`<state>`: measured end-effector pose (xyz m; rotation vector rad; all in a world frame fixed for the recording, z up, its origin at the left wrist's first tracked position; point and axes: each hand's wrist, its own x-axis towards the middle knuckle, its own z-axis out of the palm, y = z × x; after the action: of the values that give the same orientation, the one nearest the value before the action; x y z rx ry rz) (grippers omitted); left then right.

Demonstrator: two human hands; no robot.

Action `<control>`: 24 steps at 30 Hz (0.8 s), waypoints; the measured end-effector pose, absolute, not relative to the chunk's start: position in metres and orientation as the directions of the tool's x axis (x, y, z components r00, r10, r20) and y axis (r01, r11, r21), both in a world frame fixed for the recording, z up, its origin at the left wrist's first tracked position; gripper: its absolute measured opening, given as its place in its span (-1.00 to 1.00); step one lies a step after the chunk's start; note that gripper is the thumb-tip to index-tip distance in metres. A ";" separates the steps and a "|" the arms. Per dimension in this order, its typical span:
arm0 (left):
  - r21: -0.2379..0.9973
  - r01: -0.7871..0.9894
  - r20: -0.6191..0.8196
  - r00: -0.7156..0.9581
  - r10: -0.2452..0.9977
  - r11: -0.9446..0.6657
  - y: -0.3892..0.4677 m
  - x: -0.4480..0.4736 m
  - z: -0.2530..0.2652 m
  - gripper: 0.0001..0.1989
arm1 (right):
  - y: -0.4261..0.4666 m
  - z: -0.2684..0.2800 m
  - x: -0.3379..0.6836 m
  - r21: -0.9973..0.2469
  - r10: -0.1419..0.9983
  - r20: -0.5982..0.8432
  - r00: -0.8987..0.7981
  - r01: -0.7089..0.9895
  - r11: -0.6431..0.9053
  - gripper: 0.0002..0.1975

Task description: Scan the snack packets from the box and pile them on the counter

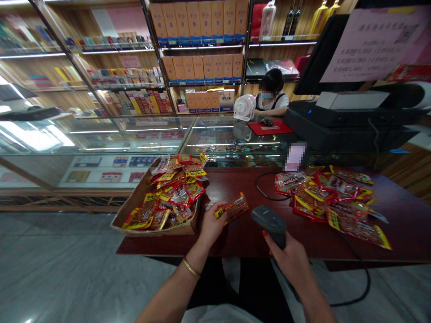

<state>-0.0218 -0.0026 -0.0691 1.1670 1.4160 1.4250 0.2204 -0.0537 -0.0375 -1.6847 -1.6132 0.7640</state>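
Between the thumb and fingers of my left hand is a red and yellow snack packet, held just above the dark wooden counter. My right hand is wrapped round the handle of a black barcode scanner, whose head points toward that packet. To the left, an open cardboard box is heaped with similar packets. A loose pile of snack packets lies on the counter to the right. The scanner's cable loops down past the counter edge.
Behind the wooden counter runs a glass display case. A person sits beyond it beside a small white fan. At right stand a monitor with a paper sign and a black machine. Shelves of boxes line the wall.
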 end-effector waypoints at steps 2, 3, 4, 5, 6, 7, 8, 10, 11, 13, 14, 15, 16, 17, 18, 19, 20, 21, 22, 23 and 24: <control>0.996 0.064 0.071 -0.257 0.964 -0.057 -0.004 -0.021 -0.067 -0.70 | -0.053 -0.040 0.221 -0.821 0.997 0.022 0.078 0.570 -0.026 -0.60; 0.997 0.058 0.070 -0.258 0.964 -0.056 -0.005 -0.021 -0.066 -0.71 | -0.053 -0.043 0.222 -0.845 0.996 0.004 0.084 0.533 -0.042 -0.61; 0.997 0.047 0.064 -0.256 0.965 -0.054 -0.005 -0.021 -0.066 -0.72 | -0.052 -0.046 0.224 -0.874 0.996 -0.021 0.088 0.482 -0.061 -0.62; 0.999 0.027 0.052 -0.251 0.967 -0.047 -0.005 -0.020 -0.065 -0.72 | -0.051 -0.050 0.226 -0.901 0.995 -0.047 0.087 0.426 -0.080 -0.62; 1.000 -0.005 0.029 -0.242 0.970 -0.031 -0.003 -0.019 -0.065 -0.72 | -0.050 -0.055 0.228 -0.924 0.994 -0.071 0.084 0.370 -0.098 -0.61; 0.999 -0.050 -0.003 -0.228 0.974 -0.008 0.000 -0.017 -0.063 -0.70 | -0.048 -0.059 0.230 -0.940 0.993 -0.090 0.076 0.323 -0.110 -0.59; 0.994 -0.103 -0.040 -0.208 0.977 0.019 0.004 -0.013 -0.062 -0.67 | -0.046 -0.063 0.232 -0.951 0.993 -0.102 0.066 0.285 -0.117 -0.57; 0.977 -0.204 -0.101 -0.154 0.983 0.069 0.020 -0.001 -0.055 -0.62 | -0.043 -0.069 0.236 -0.964 0.992 -0.115 0.050 0.237 -0.123 -0.53; 0.967 -0.239 -0.121 -0.121 0.985 0.089 0.030 0.009 -0.049 -0.60 | -0.041 -0.071 0.237 -0.969 0.992 -0.121 0.043 0.214 -0.127 -0.52; 0.954 -0.277 -0.132 -0.054 0.990 0.112 0.057 0.036 -0.035 -0.60 | -0.039 -0.071 0.238 -0.975 0.991 -0.126 0.033 0.178 -0.130 -0.52; 0.949 -0.291 -0.131 -0.016 0.991 0.121 0.072 0.054 -0.027 -0.61 | -0.039 -0.071 0.238 -0.978 0.992 -0.126 0.030 0.164 -0.129 -0.53; 0.944 -0.301 -0.132 0.026 0.991 0.134 0.088 0.073 -0.018 -0.63 | -0.038 -0.070 0.238 -0.980 0.991 -0.128 0.028 0.148 -0.131 -0.55; 0.940 -0.308 -0.134 0.072 0.988 0.149 0.103 0.092 -0.010 -0.64 | -0.039 -0.069 0.238 -0.982 0.991 -0.133 0.028 0.131 -0.135 -0.57; 0.936 -0.309 -0.139 0.120 0.983 0.170 0.117 0.112 -0.001 -0.65 | -0.039 -0.069 0.238 -0.983 0.989 -0.142 0.031 0.115 -0.145 -0.58; 0.934 -0.300 -0.149 0.166 0.975 0.194 0.130 0.130 0.006 -0.65 | -0.039 -0.070 0.238 -0.983 0.987 -0.153 0.037 0.100 -0.156 -0.60; 0.935 -0.282 -0.163 0.203 0.966 0.217 0.141 0.146 0.011 -0.66 | -0.040 -0.071 0.238 -0.982 0.985 -0.165 0.048 0.089 -0.169 -0.60; 0.938 -0.260 -0.172 0.221 0.960 0.228 0.149 0.159 0.015 -0.65 | -0.040 -0.072 0.238 -0.980 0.983 -0.175 0.061 0.084 -0.180 -0.60; 0.945 -0.238 -0.173 0.217 0.961 0.224 0.154 0.167 0.017 -0.64 | -0.040 -0.075 0.238 -0.978 0.981 -0.182 0.067 0.088 -0.187 -0.60; 0.952 -0.220 -0.169 0.196 0.966 0.211 0.155 0.171 0.018 -0.62 | -0.040 -0.077 0.239 -0.977 0.980 -0.184 0.072 0.095 -0.190 -0.59; 0.958 -0.208 -0.163 0.164 0.973 0.195 0.152 0.170 0.019 -0.61 | -0.040 -0.080 0.240 -0.976 0.980 -0.183 0.076 0.105 -0.190 -0.58; 0.967 -0.193 -0.143 0.131 0.981 0.167 0.145 0.164 0.019 -0.61 | -0.041 -0.083 0.241 -0.975 0.981 -0.181 0.075 0.119 -0.189 -0.56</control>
<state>0.1635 0.1454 0.0185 0.9999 1.0459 1.1015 0.2409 -0.0406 -0.0829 -1.4706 -1.1594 1.2347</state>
